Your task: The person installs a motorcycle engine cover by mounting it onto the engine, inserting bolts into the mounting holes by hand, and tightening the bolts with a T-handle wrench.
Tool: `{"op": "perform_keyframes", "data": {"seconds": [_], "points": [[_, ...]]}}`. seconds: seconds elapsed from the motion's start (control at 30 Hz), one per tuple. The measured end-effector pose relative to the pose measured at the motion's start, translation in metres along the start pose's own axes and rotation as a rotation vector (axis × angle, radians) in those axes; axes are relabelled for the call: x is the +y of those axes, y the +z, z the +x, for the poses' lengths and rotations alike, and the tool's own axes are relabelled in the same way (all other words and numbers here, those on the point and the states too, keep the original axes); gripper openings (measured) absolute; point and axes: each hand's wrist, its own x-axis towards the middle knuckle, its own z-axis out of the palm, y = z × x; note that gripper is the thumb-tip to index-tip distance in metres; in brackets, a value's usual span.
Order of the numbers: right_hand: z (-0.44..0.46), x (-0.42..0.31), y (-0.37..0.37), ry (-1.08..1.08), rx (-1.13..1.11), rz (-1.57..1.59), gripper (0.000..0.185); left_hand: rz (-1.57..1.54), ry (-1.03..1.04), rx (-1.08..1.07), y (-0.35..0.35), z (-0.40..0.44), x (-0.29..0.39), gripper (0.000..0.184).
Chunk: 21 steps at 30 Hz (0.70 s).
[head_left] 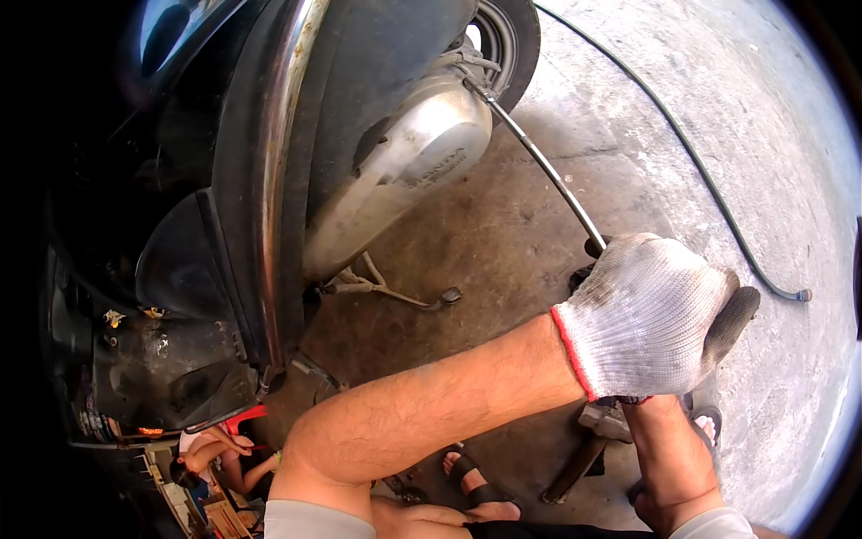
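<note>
A long metal-handled wrench (548, 171) runs down from the scooter's rear wheel (516, 49) toward me. Its head sits beside the wheel, above the silver engine cover (417, 144) marked HONDA. My left hand (651, 310), in a white knit glove with a red cuff and darkened fingers, is closed around the near end of the handle. Under it, my right hand (637, 399) comes up from below to the same end. The left glove covers nearly all of it, so its fingers barely show. The dark scooter (377, 81) fills the upper left.
A black hose (687, 144) curves across the concrete floor (628, 117) on the right. A hammer-like tool (588, 449) lies near my sandalled feet (476, 485). The scooter's kick lever (404, 292) sticks out low. Another person (220, 454) sits at lower left.
</note>
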Motion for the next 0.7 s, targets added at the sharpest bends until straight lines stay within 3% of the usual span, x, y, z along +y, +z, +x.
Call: {"op": "perform_keyframes", "data": {"seconds": [0.33, 0.4, 0.7], "points": [[0.0035, -0.0015, -0.0011, -0.039, -0.036, -0.129, 0.025, 0.112, -0.021, -0.045, -0.0001, 0.0042, 0.002, 0.016], [0.0034, -0.0017, -0.0017, -0.041, -0.039, -0.139, 0.025, 0.084, -0.058, -0.057, -0.0003, 0.0053, 0.0053, 0.026], [0.0067, -0.0039, -0.0004, -0.067, -0.048, -0.189, 0.026, -0.004, -0.056, -0.036, 0.0017, 0.0011, 0.0025, 0.026]]}}
